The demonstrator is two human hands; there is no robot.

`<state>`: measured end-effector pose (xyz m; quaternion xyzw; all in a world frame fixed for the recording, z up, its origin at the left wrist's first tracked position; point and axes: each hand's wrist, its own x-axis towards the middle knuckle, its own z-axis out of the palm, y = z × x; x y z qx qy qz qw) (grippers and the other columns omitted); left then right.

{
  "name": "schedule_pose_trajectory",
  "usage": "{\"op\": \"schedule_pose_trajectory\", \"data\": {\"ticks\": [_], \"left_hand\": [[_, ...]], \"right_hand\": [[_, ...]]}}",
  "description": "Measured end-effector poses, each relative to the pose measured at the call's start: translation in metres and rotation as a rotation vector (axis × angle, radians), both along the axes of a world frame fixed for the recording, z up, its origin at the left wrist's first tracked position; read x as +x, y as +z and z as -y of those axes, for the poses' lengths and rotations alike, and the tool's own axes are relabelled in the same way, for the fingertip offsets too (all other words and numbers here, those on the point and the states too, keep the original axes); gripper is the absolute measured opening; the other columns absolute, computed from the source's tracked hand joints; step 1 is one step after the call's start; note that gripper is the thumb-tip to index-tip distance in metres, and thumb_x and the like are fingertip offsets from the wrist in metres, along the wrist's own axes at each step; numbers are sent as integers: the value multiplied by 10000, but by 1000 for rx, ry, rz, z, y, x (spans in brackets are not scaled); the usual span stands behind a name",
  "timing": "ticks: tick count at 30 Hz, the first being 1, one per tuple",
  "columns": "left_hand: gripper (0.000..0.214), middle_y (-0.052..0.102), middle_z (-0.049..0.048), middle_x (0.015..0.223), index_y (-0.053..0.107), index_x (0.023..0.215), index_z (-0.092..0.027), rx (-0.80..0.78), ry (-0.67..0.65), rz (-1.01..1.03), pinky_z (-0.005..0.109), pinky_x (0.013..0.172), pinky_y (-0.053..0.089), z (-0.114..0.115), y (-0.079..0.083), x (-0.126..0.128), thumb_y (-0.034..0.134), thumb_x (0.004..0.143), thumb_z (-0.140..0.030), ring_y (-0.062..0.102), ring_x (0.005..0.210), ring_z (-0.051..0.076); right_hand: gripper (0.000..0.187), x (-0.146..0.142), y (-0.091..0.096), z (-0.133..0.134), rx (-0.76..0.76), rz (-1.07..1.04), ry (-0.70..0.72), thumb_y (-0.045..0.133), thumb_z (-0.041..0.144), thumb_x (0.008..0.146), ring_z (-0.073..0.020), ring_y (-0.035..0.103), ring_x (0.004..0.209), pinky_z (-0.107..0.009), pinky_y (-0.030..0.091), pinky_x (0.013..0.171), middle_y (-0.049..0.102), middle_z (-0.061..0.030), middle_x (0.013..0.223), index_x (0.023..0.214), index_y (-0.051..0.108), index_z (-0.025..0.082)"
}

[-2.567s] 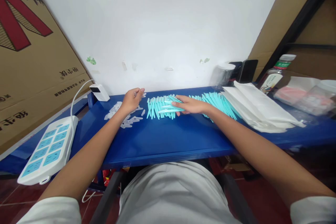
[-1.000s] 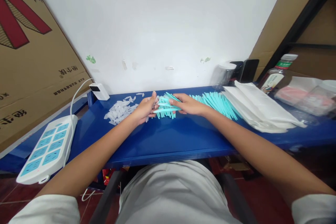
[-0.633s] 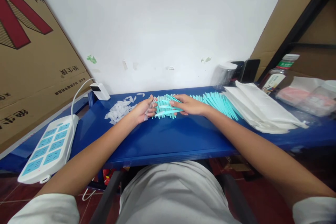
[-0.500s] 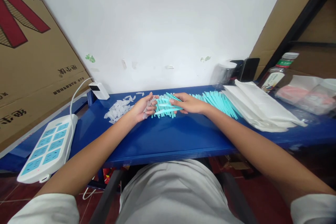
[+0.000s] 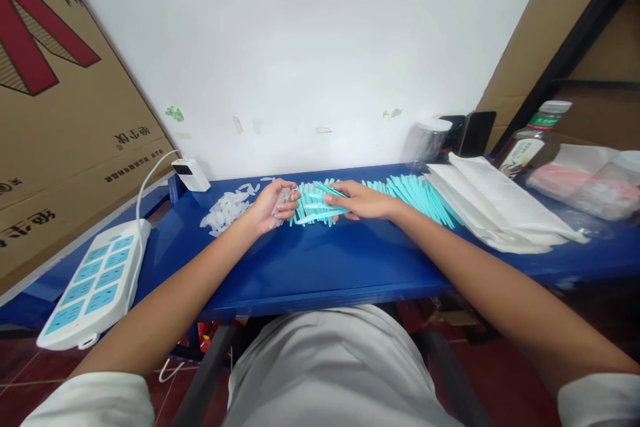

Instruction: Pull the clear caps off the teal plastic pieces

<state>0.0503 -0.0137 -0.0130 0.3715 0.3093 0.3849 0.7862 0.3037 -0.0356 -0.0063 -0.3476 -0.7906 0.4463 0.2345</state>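
Curled fingers of my left hand [image 5: 270, 205] hold several small clear plastic caps [image 5: 285, 197]. Beside that hand, on the left, a loose pile of the same whitish see-through caps [image 5: 226, 212] lies on the blue table [image 5: 320, 267]. In my right hand [image 5: 363, 200] are several slim turquoise sticks [image 5: 318, 215], pinched between thumb and fingers and pointing left toward my left hand. Beneath and between both hands more turquoise sticks lie side by side, and the row of sticks [image 5: 417, 197] carries on to the right behind my right wrist.
White paper-like sheets [image 5: 500, 203] lie right of the sticks. Behind them stand a clear jar [image 5: 430, 140], a dark phone-like slab [image 5: 477, 133] and a bottle [image 5: 530, 137]. At left are a power strip [image 5: 95, 283], a small white device [image 5: 191, 175] and a large carton [image 5: 75, 127].
The fingers of my left hand have shifted slightly around the caps. The sticks in my right hand have moved a little. The whole view has drifted slightly.
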Motion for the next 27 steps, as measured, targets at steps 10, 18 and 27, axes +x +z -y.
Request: {"op": "schedule_pose_trajectory", "data": {"ticks": [10,18,27], "left_hand": [[243,481,-43,694,553,929,-167,102,83,-50,155,283,244,5,-2,6,553,719,-44,306,375,51],[195,487,-10,679,567,745,-165,357,227,-297,173,327,187,-8,8,-20,551,562,-101,320,397,60],[166,459,-10,545,658,697,-186,622,367,-983,250,420,251,-31,4,-55,502,740,-224,353,398,114]], "right_hand": [[401,0,-1,-1,-33,1,34,596,573,995,-64,451,454,-216,341,420,704,-33,821,927,513,187],[424,2,-1,-1,-43,0,10,642,569,973,-74,513,495,-217,317,424,578,9,767,873,444,208],[431,3,1,0,-24,28,15,623,565,988,-78,492,483,-231,313,435,589,11,731,845,409,220]]}}
